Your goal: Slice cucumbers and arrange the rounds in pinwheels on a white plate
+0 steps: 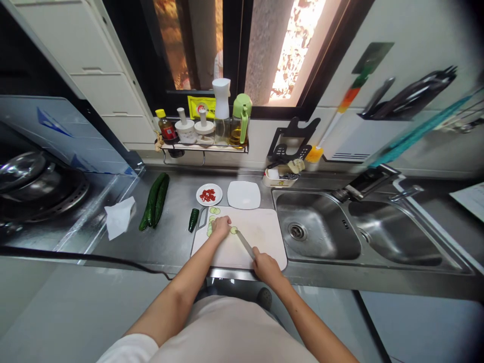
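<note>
My right hand (266, 265) is wrapped round the handle of a kitchen knife (246, 245), whose blade points up and left over the white cutting board (260, 237). At the blade's tip lies a pale green cucumber slice (233, 230). Just left of that slice, my left hand (221, 228) is closed above the board with its fingers bent together; what they hold, if anything, is hidden. More cucumber slices (214, 210) lie along the board's left side, partly covered by this hand. A short dark green cucumber piece (193, 220) rests on the counter beside the board's handle.
Behind the board stand a plate of chopped red pieces (208, 195) and a white square plate (244, 194). Whole cucumbers (155, 200) and a paper towel (119, 217) lie left. A double sink (317, 258) is right; a bottle rack (206, 147) hangs above.
</note>
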Action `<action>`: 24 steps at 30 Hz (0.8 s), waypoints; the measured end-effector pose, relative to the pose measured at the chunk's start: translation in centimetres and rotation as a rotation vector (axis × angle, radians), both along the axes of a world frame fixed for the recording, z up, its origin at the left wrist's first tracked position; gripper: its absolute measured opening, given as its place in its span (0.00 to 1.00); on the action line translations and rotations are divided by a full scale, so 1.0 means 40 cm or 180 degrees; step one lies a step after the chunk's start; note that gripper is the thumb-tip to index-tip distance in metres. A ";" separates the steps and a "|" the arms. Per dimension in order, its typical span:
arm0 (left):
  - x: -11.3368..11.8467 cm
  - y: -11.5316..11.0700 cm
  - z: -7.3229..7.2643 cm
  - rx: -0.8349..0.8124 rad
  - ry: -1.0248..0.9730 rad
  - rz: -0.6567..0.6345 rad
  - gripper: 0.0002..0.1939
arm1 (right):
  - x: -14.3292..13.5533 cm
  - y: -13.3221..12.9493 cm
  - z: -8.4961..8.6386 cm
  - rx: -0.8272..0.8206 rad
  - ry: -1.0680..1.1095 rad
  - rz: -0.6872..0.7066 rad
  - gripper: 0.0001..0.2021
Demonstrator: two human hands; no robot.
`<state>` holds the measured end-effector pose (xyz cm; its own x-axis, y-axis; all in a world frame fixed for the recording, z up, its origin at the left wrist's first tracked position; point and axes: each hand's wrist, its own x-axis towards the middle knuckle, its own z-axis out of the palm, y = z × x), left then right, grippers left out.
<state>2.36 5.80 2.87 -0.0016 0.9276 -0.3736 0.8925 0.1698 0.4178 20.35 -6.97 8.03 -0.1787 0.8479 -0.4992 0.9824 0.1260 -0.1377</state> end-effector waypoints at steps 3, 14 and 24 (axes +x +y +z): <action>-0.001 -0.001 -0.002 0.0003 -0.0010 0.0006 0.06 | 0.001 -0.002 -0.002 -0.0009 -0.0015 0.0002 0.15; -0.002 -0.002 0.001 -0.0003 -0.0004 -0.0010 0.06 | -0.006 0.000 0.005 -0.0096 -0.0016 0.0002 0.16; -0.003 0.002 -0.007 0.0000 0.0011 -0.0016 0.06 | -0.013 0.000 -0.004 -0.0141 0.0008 0.0009 0.18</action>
<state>2.24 5.88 2.59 0.0018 0.9276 -0.3736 0.8948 0.1652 0.4147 19.81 -6.95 7.88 -0.1823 0.8246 -0.5356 0.9817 0.1224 -0.1457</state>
